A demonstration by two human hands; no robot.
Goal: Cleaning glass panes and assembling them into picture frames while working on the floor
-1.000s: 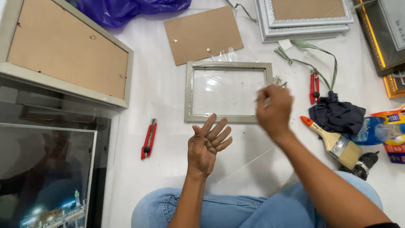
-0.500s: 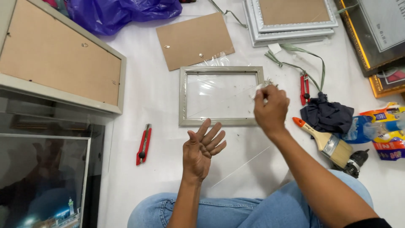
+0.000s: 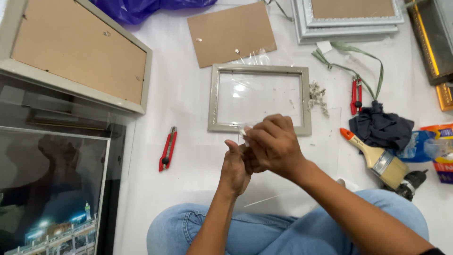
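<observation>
My right hand (image 3: 276,146) lies over my left hand (image 3: 234,169), the two pressed together above my knees. The right fingers pinch a small pale clear scrap (image 3: 244,131) at the left hand's fingertips. The right hand hides the left fingers; only the left thumb and wrist show. Just beyond the hands lies a small grey picture frame (image 3: 213,97) with glass in it, flat on the white floor. A clear sheet (image 3: 325,156) lies on the floor under and to the right of my hands.
A red utility knife (image 3: 167,148) lies left of the hands. At the right are a paintbrush (image 3: 377,159), a dark cloth (image 3: 380,128), a red cutter (image 3: 356,94) and crumbs of debris (image 3: 318,98). Behind lie a cardboard backing (image 3: 231,33), stacked silver frames (image 3: 349,23) and a large frame back (image 3: 75,52). A dark framed picture (image 3: 52,189) stands on the left.
My right hand came back from the frame's right edge to my left hand, which turned from open palm up to upright against it. The view shifted slightly.
</observation>
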